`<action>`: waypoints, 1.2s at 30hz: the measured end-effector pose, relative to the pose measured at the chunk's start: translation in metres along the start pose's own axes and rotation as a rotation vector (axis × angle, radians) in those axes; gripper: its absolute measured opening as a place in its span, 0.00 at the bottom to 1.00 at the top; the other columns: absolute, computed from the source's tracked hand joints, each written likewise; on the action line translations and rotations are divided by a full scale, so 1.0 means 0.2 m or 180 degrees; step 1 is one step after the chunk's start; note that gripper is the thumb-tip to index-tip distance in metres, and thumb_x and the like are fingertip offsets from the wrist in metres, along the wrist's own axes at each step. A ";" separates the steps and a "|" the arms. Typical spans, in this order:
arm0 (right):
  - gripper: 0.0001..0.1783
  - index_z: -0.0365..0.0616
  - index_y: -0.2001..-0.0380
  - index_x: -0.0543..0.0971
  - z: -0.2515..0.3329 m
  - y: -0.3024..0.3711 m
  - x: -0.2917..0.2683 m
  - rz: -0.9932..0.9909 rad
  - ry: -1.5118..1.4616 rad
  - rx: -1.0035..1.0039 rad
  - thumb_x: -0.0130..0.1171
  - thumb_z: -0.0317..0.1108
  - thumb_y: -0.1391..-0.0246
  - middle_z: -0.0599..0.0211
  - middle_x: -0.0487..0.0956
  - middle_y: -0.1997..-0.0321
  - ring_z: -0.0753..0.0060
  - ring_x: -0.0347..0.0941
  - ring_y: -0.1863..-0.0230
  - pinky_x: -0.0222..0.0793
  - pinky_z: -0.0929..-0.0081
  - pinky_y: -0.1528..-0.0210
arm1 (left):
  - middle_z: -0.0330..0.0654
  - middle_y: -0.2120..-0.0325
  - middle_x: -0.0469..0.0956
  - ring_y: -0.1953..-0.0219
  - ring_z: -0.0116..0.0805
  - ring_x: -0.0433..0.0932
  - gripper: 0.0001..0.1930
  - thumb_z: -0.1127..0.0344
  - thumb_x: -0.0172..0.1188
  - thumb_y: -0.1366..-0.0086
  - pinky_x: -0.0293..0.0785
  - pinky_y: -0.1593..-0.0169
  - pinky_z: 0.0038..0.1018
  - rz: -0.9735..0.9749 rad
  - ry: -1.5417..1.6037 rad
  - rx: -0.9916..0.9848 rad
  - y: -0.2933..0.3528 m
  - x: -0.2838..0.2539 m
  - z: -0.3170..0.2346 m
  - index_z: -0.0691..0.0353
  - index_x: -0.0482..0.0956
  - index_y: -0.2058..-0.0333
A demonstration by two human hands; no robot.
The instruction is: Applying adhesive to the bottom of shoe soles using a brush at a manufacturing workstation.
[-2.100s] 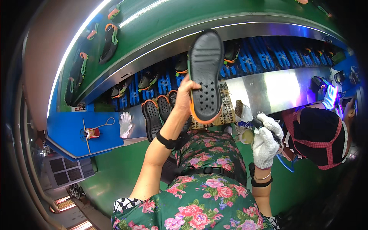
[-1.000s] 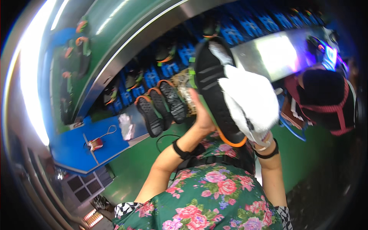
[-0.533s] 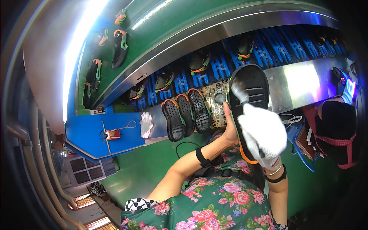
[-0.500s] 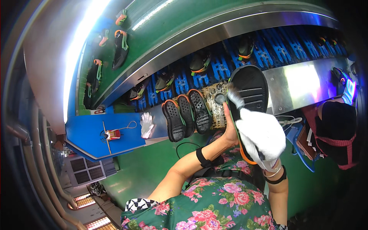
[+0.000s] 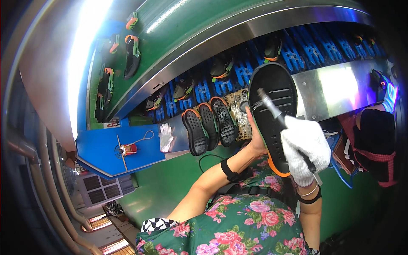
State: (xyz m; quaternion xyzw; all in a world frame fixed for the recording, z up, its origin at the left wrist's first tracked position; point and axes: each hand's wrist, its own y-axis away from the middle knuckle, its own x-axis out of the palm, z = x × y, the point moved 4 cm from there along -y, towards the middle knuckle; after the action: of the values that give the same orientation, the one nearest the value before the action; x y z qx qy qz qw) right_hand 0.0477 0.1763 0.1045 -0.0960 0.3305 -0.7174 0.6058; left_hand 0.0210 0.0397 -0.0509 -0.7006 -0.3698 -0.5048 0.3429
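Note:
A black shoe sole with an orange and green rim (image 5: 272,80) is held up in front of me. My bare left hand (image 5: 256,142) grips its left edge, the fingers behind it hidden. In a white knitted glove, my right hand (image 5: 304,146) is closed round the dark handle of a brush (image 5: 273,107). The pale bristle tip is at the sole's inner face, near its grooves; I cannot tell whether it touches. Left of my hands, several similar soles (image 5: 209,127) lean in a row on the metal ledge, the nearest with a shiny wet-looking surface.
Shoes (image 5: 223,68) stand along a conveyor with blue holders (image 5: 244,73) behind a metal ledge (image 5: 312,91). A blue side table (image 5: 102,146) bears a small red-and-white container (image 5: 128,148); a white glove (image 5: 165,137) lies beside it. Another person's arm (image 5: 376,114) is at right.
My right hand has shifted right, and the brush tip has moved up over the sole's inner face. The sole has tilted slightly and shows more of its surface.

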 end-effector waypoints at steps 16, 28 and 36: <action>0.21 0.42 0.51 0.86 -0.02 0.03 0.02 0.0628 -0.0119 -0.0107 0.64 0.22 0.51 0.57 0.85 0.47 0.57 0.81 0.47 0.77 0.63 0.48 | 0.54 0.47 0.77 0.50 0.50 0.79 0.65 0.07 0.30 0.49 0.76 0.43 0.45 -0.1701 0.0004 -0.0471 -0.10 0.04 -0.03 0.64 0.66 0.36; 0.16 0.42 0.53 0.86 -0.03 0.13 0.05 0.0684 -0.0255 0.0298 0.66 0.22 0.46 0.58 0.86 0.52 0.59 0.82 0.51 0.77 0.66 0.48 | 0.46 0.68 0.80 0.58 0.40 0.79 0.44 0.23 0.63 0.46 0.78 0.54 0.32 -0.0358 -0.0669 -0.0741 -0.14 0.21 0.05 0.66 0.73 0.57; 0.25 0.45 0.46 0.83 -0.03 0.18 0.00 0.0857 -0.0272 -0.0156 0.67 0.23 0.50 0.58 0.83 0.43 0.58 0.81 0.48 0.77 0.67 0.48 | 0.53 0.63 0.81 0.57 0.47 0.80 0.69 0.01 0.33 0.62 0.76 0.48 0.43 0.0017 -0.0303 -0.0728 -0.13 0.13 -0.02 0.69 0.74 0.50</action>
State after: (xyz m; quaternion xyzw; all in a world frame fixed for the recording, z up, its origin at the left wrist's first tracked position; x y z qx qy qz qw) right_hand 0.0739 0.1762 0.0786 -0.0960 0.3317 -0.6166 0.7075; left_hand 0.0030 0.0537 -0.0225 -0.7592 -0.3238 -0.5089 0.2443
